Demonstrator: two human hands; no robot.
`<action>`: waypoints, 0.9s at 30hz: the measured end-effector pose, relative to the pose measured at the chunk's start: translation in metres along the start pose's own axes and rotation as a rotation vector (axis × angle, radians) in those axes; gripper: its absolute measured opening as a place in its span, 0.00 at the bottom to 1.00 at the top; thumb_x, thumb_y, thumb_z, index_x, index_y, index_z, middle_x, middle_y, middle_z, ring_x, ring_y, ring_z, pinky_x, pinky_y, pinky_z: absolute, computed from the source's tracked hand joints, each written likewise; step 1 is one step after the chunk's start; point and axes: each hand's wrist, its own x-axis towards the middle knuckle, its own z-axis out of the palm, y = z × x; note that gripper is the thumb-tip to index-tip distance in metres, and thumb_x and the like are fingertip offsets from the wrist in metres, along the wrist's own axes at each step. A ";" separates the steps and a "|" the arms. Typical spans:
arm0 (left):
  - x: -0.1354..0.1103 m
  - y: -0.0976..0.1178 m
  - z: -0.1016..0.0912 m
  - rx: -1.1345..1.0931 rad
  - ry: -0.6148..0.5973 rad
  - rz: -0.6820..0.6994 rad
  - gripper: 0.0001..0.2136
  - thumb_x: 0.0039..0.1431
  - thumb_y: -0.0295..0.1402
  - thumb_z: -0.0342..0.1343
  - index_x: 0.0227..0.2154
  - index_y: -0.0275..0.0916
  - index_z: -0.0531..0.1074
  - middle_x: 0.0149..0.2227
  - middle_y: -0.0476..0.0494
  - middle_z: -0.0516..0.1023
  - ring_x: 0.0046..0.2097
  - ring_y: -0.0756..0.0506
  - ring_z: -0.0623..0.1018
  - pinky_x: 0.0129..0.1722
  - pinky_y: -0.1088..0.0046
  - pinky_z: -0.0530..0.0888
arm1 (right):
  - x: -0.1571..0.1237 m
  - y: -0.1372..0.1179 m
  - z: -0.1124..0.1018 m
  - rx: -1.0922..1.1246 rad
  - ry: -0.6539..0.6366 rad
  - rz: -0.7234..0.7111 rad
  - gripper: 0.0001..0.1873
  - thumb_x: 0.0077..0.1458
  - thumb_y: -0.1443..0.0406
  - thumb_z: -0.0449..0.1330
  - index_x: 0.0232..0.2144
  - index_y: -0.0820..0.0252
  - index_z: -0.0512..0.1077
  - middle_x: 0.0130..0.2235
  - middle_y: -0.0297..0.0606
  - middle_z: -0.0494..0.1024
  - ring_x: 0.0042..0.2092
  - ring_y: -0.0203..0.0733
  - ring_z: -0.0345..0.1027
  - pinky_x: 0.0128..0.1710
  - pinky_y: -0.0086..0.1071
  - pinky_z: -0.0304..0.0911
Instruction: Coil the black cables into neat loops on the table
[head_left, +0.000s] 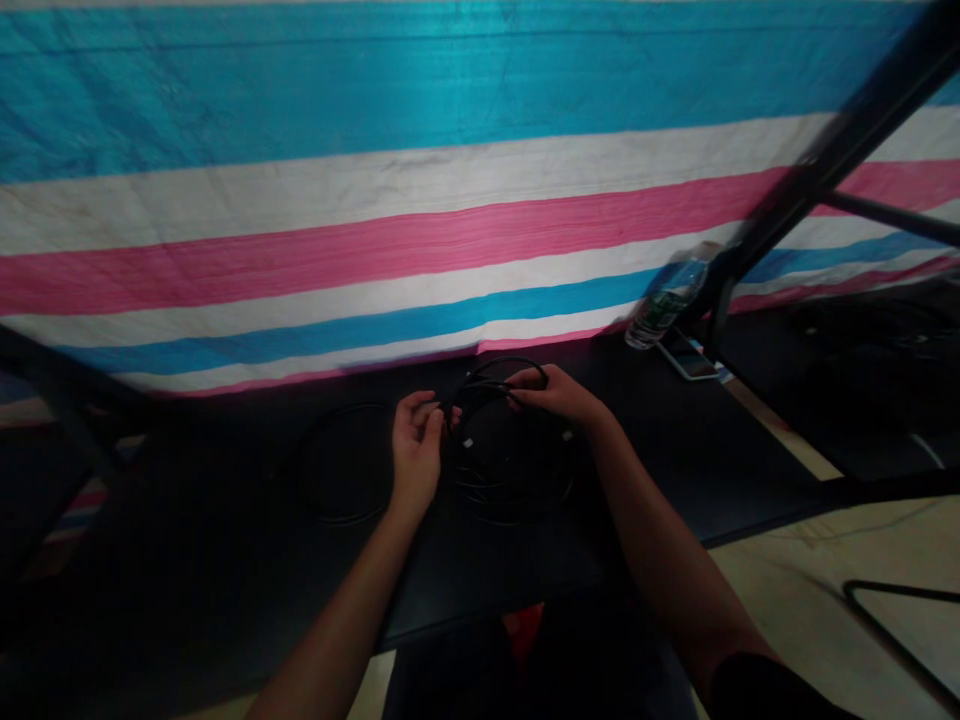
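Observation:
A coil of black cable [491,388] is raised a little off the dark tabletop [450,590] between my two hands. My left hand [417,440] has its fingers curled at the coil's left side. On the upper right of the same coil, my right hand [553,393] pinches the cable between thumb and fingers. Beneath lie more black cable loops [510,495], with small white pieces [568,435] among them. Left of my left hand, another loop of black cable [349,520] lies flat on the table. Dark cable on dark surface hides where the strands end.
A clear plastic bottle [664,310] leans at the back right, beside a phone [688,355]. Behind the table hangs a striped tarp [390,225]. A black metal frame [795,210] slants up on the right. Further right, another dark surface [885,400] holds dark items.

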 end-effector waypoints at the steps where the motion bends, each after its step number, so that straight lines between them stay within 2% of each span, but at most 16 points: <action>1: 0.000 0.000 0.000 -0.038 0.001 -0.021 0.16 0.61 0.39 0.60 0.48 0.44 0.65 0.36 0.47 0.79 0.35 0.48 0.80 0.36 0.73 0.75 | 0.001 0.001 0.000 -0.027 0.026 -0.008 0.09 0.51 0.59 0.67 0.32 0.57 0.81 0.26 0.35 0.79 0.29 0.40 0.70 0.30 0.33 0.63; 3: 0.001 0.000 0.000 -0.093 -0.034 -0.083 0.18 0.60 0.42 0.61 0.49 0.45 0.63 0.34 0.49 0.79 0.33 0.49 0.79 0.35 0.73 0.75 | 0.003 0.002 0.000 -0.058 0.120 -0.048 0.09 0.53 0.58 0.66 0.29 0.58 0.81 0.23 0.33 0.76 0.26 0.36 0.66 0.28 0.32 0.60; 6: -0.001 0.001 0.002 -0.134 -0.179 -0.187 0.20 0.59 0.46 0.61 0.48 0.43 0.65 0.25 0.54 0.74 0.26 0.50 0.75 0.28 0.75 0.71 | 0.002 -0.002 0.001 -0.022 0.214 -0.111 0.08 0.53 0.59 0.66 0.31 0.57 0.81 0.27 0.34 0.78 0.28 0.36 0.66 0.30 0.32 0.61; 9: -0.006 0.000 0.006 -0.123 -0.344 -0.283 0.20 0.57 0.50 0.62 0.40 0.38 0.71 0.17 0.57 0.63 0.18 0.54 0.63 0.21 0.77 0.60 | -0.002 -0.010 -0.001 -0.005 0.181 -0.126 0.08 0.52 0.61 0.66 0.34 0.58 0.82 0.32 0.36 0.80 0.31 0.37 0.69 0.33 0.33 0.64; 11: -0.008 -0.001 0.008 -0.169 -0.386 -0.316 0.24 0.58 0.57 0.58 0.33 0.35 0.74 0.15 0.58 0.56 0.17 0.55 0.56 0.21 0.76 0.58 | -0.006 -0.017 -0.003 -0.014 0.139 -0.122 0.10 0.52 0.62 0.66 0.37 0.58 0.82 0.34 0.38 0.81 0.34 0.39 0.71 0.35 0.33 0.66; 13: -0.009 -0.003 0.008 -0.296 -0.378 -0.328 0.32 0.56 0.64 0.51 0.29 0.35 0.74 0.14 0.59 0.51 0.16 0.56 0.51 0.21 0.76 0.57 | -0.009 -0.021 -0.005 -0.010 0.094 -0.106 0.13 0.52 0.62 0.66 0.41 0.58 0.82 0.38 0.39 0.82 0.38 0.40 0.72 0.39 0.35 0.67; 15: -0.009 -0.003 0.007 -0.422 -0.350 -0.327 0.32 0.52 0.66 0.53 0.25 0.35 0.73 0.14 0.61 0.46 0.16 0.57 0.46 0.19 0.77 0.54 | -0.012 -0.024 -0.006 0.017 0.048 -0.067 0.18 0.51 0.60 0.68 0.44 0.59 0.81 0.41 0.40 0.82 0.41 0.43 0.73 0.43 0.37 0.68; 18: -0.005 0.002 0.001 -0.536 -0.270 -0.316 0.26 0.51 0.56 0.64 0.19 0.37 0.66 0.14 0.61 0.45 0.16 0.57 0.45 0.18 0.78 0.50 | -0.019 -0.027 -0.011 0.055 -0.015 0.008 0.25 0.47 0.58 0.70 0.49 0.60 0.79 0.44 0.42 0.82 0.44 0.45 0.74 0.47 0.40 0.67; 20: -0.002 0.008 -0.002 -0.612 -0.182 -0.326 0.26 0.58 0.50 0.61 0.16 0.37 0.61 0.14 0.60 0.44 0.16 0.56 0.45 0.17 0.78 0.50 | -0.025 -0.030 -0.015 0.034 -0.044 0.049 0.27 0.47 0.57 0.71 0.50 0.60 0.78 0.42 0.40 0.81 0.43 0.44 0.74 0.46 0.39 0.68; 23: 0.003 0.017 -0.007 -0.701 -0.079 -0.372 0.27 0.68 0.47 0.51 0.15 0.38 0.56 0.15 0.60 0.41 0.16 0.55 0.42 0.17 0.77 0.47 | -0.033 -0.037 -0.017 -0.012 -0.089 0.063 0.26 0.51 0.55 0.69 0.50 0.62 0.78 0.37 0.39 0.80 0.39 0.41 0.72 0.42 0.37 0.67; 27: 0.002 0.021 -0.006 -0.730 -0.081 -0.420 0.27 0.70 0.46 0.47 0.16 0.38 0.55 0.15 0.60 0.39 0.16 0.55 0.41 0.16 0.76 0.45 | -0.035 -0.042 0.003 0.006 -0.072 -0.087 0.16 0.53 0.56 0.68 0.39 0.62 0.79 0.41 0.41 0.78 0.44 0.41 0.71 0.45 0.35 0.66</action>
